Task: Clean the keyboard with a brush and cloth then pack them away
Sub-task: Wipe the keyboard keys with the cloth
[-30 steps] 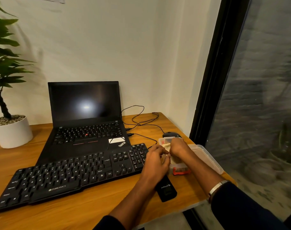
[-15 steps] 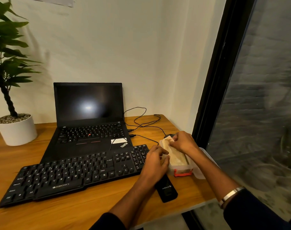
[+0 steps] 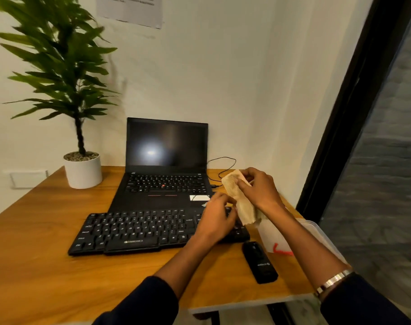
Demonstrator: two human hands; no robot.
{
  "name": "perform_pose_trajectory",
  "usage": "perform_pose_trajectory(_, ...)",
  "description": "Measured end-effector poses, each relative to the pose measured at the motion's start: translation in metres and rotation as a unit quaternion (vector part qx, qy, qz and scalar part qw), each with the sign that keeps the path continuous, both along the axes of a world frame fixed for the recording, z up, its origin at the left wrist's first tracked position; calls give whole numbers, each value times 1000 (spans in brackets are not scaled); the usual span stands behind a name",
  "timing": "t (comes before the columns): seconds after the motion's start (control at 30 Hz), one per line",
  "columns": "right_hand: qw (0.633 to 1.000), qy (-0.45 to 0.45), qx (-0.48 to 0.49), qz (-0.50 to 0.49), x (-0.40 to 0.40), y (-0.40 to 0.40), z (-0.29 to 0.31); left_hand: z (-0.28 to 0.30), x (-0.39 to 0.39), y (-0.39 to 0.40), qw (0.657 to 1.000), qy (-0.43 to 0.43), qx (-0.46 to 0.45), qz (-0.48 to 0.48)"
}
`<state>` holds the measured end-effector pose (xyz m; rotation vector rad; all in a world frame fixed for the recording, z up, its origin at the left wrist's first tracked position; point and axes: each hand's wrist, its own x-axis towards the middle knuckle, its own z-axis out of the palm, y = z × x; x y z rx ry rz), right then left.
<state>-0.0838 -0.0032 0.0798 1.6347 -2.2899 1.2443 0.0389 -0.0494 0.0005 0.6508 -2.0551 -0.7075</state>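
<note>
Cloth lifted above the keyboard's right end

Plant (image 3: 59,66), laptop (image 3: 167,160), then the keyboard (image 3: 139,231) on the desk (image 3: 35,266). The left hand (image 3: 216,221) hovers above the number pad, curled fingers pinching the cloth (image 3: 239,200); the right hand (image 3: 258,188) grips its top. A loose pinch could drop the cloth; its hanging end might snag the container (image 3: 317,233).

cloth (image 3: 241,200): beige, fine woven mesh | keyboard (image 3: 139,231): black, white legends | laptop (image 3: 164,174): black, red dot, red strip | desk (image 3: 35,254): orange-brown woodgrain | pot (image 3: 83,172): white | plant (image 3: 57,62): green | box (image 3: 279,238): clear, red clip
</note>
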Motion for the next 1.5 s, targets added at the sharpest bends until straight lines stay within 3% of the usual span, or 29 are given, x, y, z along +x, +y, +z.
perform_pose_trajectory(0.23,999,20,17,45,67,-42,-20,-11,113,-34,993,-36,31,110)
perform_pose_trajectory(0.5,987,131,33,88,148,-85,-42,-36,253,-61,955,-28,105,275)
perform_pose_trajectory(0.8,966,194,79,151,221,-129,-72,-57,304,-62,944,-37,241,221)
perform_pose_trajectory(1.0,960,192,84,185,252,-146,-83,-43,319,-88,944,-218,232,90)
perform_pose_trajectory(1.2,951,191,110,219,268,-158,-90,-36,331,-116,927,-261,270,3)
perform_pose_trajectory(1.5,935,178,134,277,288,-163,-92,-35,331,-133,914,-308,265,-1)
